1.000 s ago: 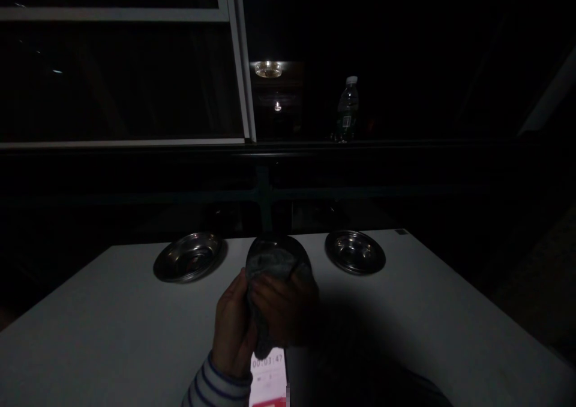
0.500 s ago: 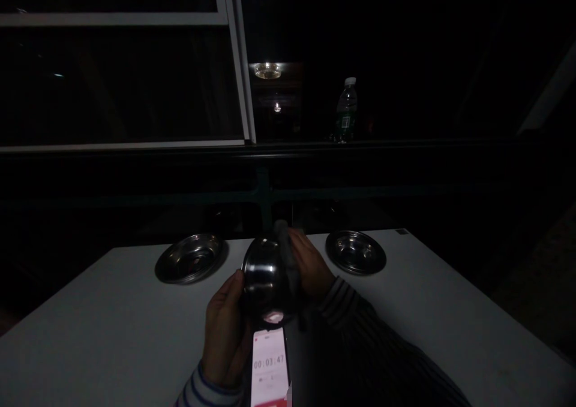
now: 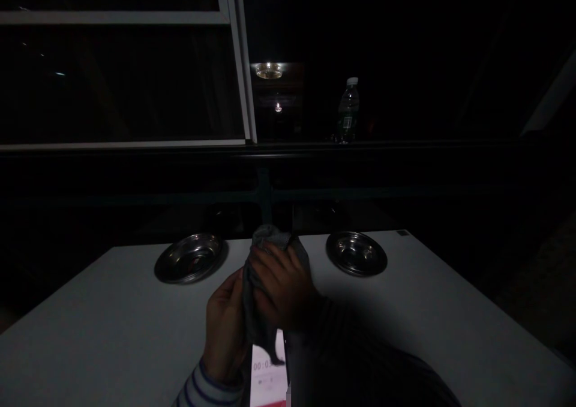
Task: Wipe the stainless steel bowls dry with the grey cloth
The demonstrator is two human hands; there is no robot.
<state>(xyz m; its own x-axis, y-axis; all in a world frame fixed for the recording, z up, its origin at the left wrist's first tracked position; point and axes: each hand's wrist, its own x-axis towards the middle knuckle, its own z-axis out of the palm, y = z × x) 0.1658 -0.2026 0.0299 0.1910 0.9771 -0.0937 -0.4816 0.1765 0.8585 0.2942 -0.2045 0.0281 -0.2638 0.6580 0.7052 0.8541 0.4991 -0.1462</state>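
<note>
— Where's the cloth (image 3: 258, 326)?
— Held above the surface (image 3: 90, 335), over a lit phone (image 3: 266, 378), between the left dish (image 3: 189, 257) and the right dish (image 3: 356, 253).
— And the hands?
— Left hand (image 3: 225, 326) cups its side; right hand (image 3: 281, 287) clasps its front.

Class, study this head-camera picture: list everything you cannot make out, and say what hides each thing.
Head view: whatever lies under the grey cloth, covered by it and the right hand.
Head view: the lit phone screen, its timer digits partly behind the cloth and cut by the bottom edge.
Head view: the clear plastic bottle, its label too small and dark.
Head view: everything beyond the white table, lost in darkness.
</note>
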